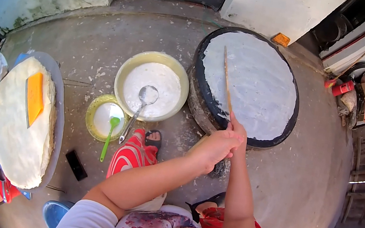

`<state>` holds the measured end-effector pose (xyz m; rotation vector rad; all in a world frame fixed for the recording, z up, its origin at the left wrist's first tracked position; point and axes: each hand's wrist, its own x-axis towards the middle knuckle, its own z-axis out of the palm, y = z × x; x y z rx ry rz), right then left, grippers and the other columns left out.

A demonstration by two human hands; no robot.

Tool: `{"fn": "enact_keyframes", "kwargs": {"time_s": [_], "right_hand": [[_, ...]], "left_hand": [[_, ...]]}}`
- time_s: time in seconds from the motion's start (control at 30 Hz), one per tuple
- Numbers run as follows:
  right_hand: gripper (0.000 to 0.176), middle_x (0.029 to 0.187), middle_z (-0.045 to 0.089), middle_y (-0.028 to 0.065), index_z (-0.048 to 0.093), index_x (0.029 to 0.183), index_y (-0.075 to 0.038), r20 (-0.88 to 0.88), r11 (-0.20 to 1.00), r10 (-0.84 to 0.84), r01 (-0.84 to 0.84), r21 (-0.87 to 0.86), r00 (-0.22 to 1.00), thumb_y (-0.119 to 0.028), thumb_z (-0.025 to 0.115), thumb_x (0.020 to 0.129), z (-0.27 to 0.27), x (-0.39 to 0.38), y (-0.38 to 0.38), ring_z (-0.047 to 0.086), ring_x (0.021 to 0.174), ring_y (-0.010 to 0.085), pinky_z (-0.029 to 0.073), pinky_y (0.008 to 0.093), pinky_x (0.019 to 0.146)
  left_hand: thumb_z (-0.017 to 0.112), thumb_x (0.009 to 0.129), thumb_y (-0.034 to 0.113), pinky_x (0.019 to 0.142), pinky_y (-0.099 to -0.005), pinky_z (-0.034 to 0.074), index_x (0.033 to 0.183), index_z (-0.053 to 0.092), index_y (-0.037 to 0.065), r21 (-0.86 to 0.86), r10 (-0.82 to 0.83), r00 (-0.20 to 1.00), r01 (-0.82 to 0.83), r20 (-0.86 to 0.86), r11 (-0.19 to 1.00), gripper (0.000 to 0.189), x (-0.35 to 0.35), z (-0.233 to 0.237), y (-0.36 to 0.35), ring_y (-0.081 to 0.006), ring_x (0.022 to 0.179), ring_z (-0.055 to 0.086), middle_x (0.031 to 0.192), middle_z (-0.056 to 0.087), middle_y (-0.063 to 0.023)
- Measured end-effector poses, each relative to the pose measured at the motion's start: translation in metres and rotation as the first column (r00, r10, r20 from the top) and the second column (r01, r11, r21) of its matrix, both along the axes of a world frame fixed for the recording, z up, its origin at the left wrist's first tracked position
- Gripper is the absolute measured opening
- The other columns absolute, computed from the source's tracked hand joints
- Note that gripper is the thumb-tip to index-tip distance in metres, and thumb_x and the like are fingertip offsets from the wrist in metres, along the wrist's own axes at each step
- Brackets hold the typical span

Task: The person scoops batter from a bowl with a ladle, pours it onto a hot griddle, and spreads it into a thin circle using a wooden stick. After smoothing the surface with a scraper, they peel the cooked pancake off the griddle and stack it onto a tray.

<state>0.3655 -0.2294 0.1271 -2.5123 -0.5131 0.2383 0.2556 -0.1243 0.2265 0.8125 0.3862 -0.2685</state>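
Note:
My right hand (238,128) is closed around the lower end of a long thin wooden spreading stick (227,80). The stick lies across a pale, thin layer of batter (257,83) that covers most of a big round black griddle (290,121). My left hand (216,149) crosses in front of my right wrist, its fingers curled together against it; whether anything is in them is hidden. Left of the griddle stands a large cream basin (121,85) of white batter with a metal ladle (148,96) in it.
A smaller yellow bowl (90,120) holds white liquid and a green spoon (110,133). At left, an orange scraper (35,98) rests on stacked pale sheets (8,133). A phone (76,165) lies on the floor; a blue basin (53,214) is near my left side.

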Motion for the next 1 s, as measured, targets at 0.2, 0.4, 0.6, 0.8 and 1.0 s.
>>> {"fn": "enact_keyframes", "kwargs": {"time_s": [0.2,0.4,0.6,0.8,1.0], "right_hand": [[0.039,0.079,0.059,0.0096,0.042,0.125,-0.008,-0.554,0.743,0.321,0.159,0.651,0.768,-0.016,0.043,0.086,-0.040,-0.025,-0.002,0.051,0.062,0.0164,0.043,0.0261,0.061],[0.040,0.070,0.056,0.0020,0.039,0.127,-0.010,-0.622,0.830,0.255,0.163,0.534,0.741,-0.012,0.040,0.088,-0.076,-0.065,0.079,0.046,0.058,0.0047,0.038,0.0171,0.051],[0.043,0.079,0.061,0.0047,0.038,0.128,-0.008,-0.433,0.850,0.245,0.022,0.526,0.868,-0.010,0.046,0.085,-0.143,-0.074,0.109,0.053,0.068,0.0083,0.043,0.0210,0.059],[0.046,0.091,0.060,0.0060,0.039,0.126,-0.006,-0.397,0.953,0.217,-0.106,0.283,0.892,-0.013,0.053,0.083,-0.142,-0.099,0.069,0.056,0.073,0.0104,0.045,0.0240,0.063],[0.038,0.094,0.059,0.0109,0.046,0.117,-0.002,-0.163,0.817,0.532,-0.454,0.355,0.831,-0.017,0.053,0.082,-0.204,-0.131,-0.016,0.058,0.082,0.0192,0.047,0.0305,0.072]], "left_hand": [[0.049,0.081,0.019,0.072,-0.0221,0.040,0.099,0.057,0.005,0.090,-0.012,0.999,0.015,-0.033,0.996,0.024,0.000,0.007,-0.002,-0.0075,0.085,0.048,0.090,0.053,-0.0007],[0.051,0.079,0.019,0.070,-0.0217,0.042,0.100,0.057,0.005,0.079,0.022,0.998,-0.017,-0.058,0.997,0.026,0.003,0.005,-0.001,-0.0067,0.084,0.049,0.091,0.054,-0.0006],[0.051,0.076,0.016,0.071,-0.0235,0.042,0.098,0.057,0.005,0.079,0.032,0.998,-0.028,-0.050,0.997,0.025,0.008,0.004,0.001,-0.0079,0.085,0.049,0.091,0.054,-0.0001],[0.053,0.076,0.018,0.054,-0.0219,0.035,0.078,0.052,0.006,-0.010,0.162,0.987,-0.162,0.003,0.987,0.012,0.008,0.003,0.000,-0.0072,0.059,0.039,0.068,0.044,0.0027],[0.051,0.080,0.017,0.068,-0.0221,0.040,0.098,0.055,0.005,0.099,0.197,0.977,-0.205,0.081,0.974,0.022,0.005,0.011,0.025,-0.0082,0.082,0.046,0.090,0.053,0.0004]]}}
